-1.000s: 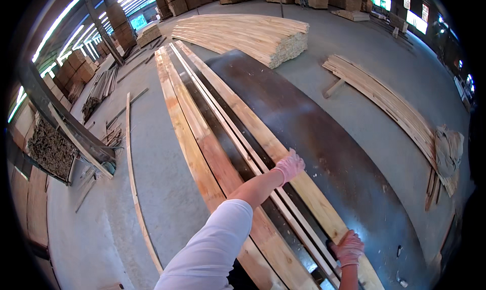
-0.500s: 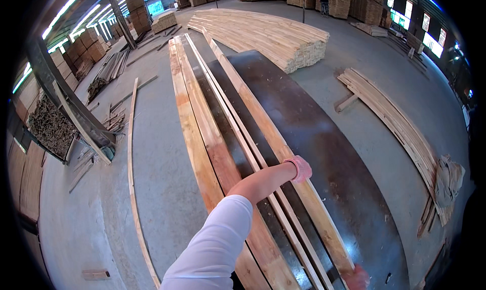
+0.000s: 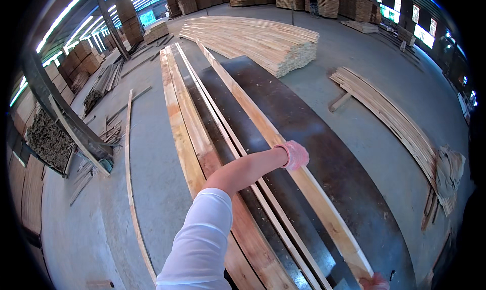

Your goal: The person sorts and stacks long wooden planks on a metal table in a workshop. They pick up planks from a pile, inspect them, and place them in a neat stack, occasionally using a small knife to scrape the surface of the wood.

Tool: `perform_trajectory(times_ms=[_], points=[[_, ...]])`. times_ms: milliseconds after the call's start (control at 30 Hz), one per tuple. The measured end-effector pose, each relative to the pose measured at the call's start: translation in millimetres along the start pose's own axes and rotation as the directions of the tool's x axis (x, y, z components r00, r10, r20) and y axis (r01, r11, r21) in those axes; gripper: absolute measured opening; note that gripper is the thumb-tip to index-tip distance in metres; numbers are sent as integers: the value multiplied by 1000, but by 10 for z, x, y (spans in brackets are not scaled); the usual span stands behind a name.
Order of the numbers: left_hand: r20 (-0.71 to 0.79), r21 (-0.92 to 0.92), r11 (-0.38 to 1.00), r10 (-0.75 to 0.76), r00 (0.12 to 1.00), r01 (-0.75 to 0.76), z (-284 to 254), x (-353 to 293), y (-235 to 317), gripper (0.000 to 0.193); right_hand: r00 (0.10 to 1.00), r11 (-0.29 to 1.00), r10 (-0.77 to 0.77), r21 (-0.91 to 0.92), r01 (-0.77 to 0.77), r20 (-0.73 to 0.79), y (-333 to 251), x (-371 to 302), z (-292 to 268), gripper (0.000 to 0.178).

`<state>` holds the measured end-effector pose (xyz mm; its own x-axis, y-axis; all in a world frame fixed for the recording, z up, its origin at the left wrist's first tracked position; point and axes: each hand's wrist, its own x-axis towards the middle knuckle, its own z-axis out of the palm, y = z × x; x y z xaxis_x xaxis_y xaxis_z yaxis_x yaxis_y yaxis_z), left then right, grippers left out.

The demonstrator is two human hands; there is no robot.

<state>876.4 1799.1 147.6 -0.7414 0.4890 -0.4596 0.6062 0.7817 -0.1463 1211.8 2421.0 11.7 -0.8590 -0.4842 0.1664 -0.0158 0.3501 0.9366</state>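
A long wooden board [image 3: 324, 204] slants across the dark tabletop [image 3: 298, 107]. My left hand [image 3: 294, 156], in a pink knitted glove, is wrapped over the board's middle stretch. At the lower edge, my right hand [image 3: 374, 282] in a similar glove is closed around the near end; part of that hand is cut off. Two thin wooden strips [image 3: 238, 153] run lengthwise to the left of this board, under my left forearm. Farther left, two wide planks [image 3: 190, 133] lie side by side along the table's left side.
A large stack of pale boards [image 3: 253, 39] stands beyond the table. Another board pile [image 3: 385, 107] lies on the floor at right, with crumpled grey sheeting [image 3: 449, 173] at its near end. One narrow strip [image 3: 130, 188] and a steel column [image 3: 66, 107] are at left. A person [image 3: 313, 1] stands far back.
The held board's near end has moved right, away from the thin strips, and both hands have stayed on it. The whole view has shifted slightly.
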Motion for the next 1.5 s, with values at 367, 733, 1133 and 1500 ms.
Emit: perform_trajectory(times_ms=[367,733,1133,1500], points=[[-244,-56,998,-25,970,11,-804,745,176,33,600,507,97,480,-716,794,1830,1580,-520,37],[-463,-34,999,-13,886,-4,-757,1797,608,33,521,490,124,405,-772,844,1692,1513,494,31],[-390,3,998,59,919,-62,183,2743,616,29,467,335,-98,471,-816,879,673,1197,1177,39],[-159,-171,985,-8,987,-20,-214,2735,1441,135,512,321,-28,492,-809,859,507,1190,1384,101]])
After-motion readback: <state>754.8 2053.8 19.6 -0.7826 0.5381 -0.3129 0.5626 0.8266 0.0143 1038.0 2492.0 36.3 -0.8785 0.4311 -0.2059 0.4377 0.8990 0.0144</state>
